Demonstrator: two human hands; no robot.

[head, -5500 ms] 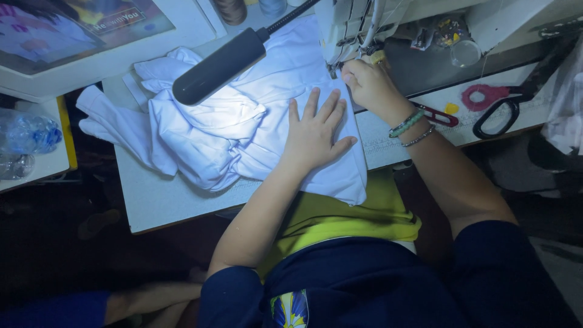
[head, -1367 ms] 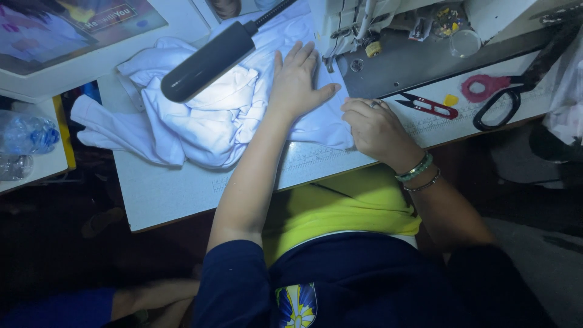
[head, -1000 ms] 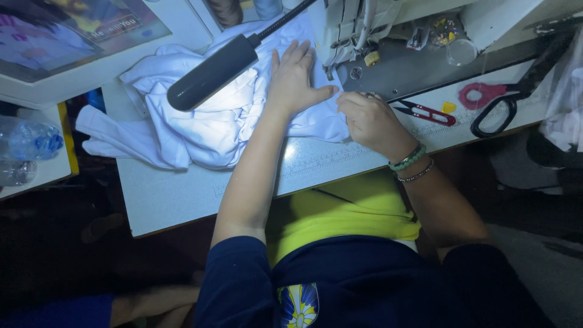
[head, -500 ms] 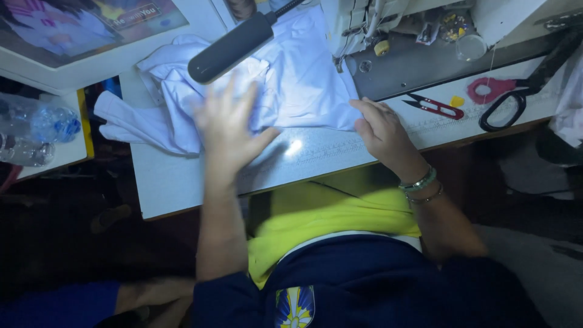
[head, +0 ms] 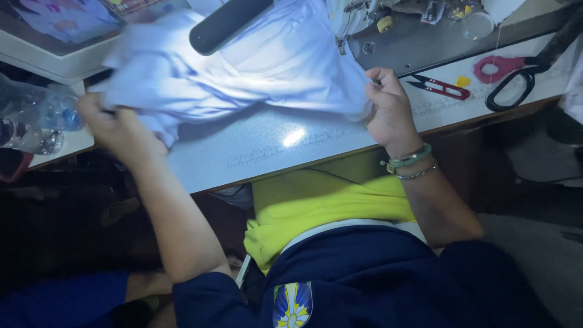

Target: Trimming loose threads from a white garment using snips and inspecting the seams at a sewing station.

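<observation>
Fingers of left hand curled into the white garment at the tabletop's left edge; fingers of right hand pinched shut on its right hem, near the sewing machine bed. Half a second back, left hand lay flat and spread on the cloth; now gripping and pulling outward. Likely repositioning between seams. Garment lifted and stretched between both hands under the lamp head, across the tabletop's far half; thin, rumpled, blurred on the left.

A pale sewing table crosses the frame's middle; white cloth lies upper centre; red snips and red-handled scissors upper right.
</observation>
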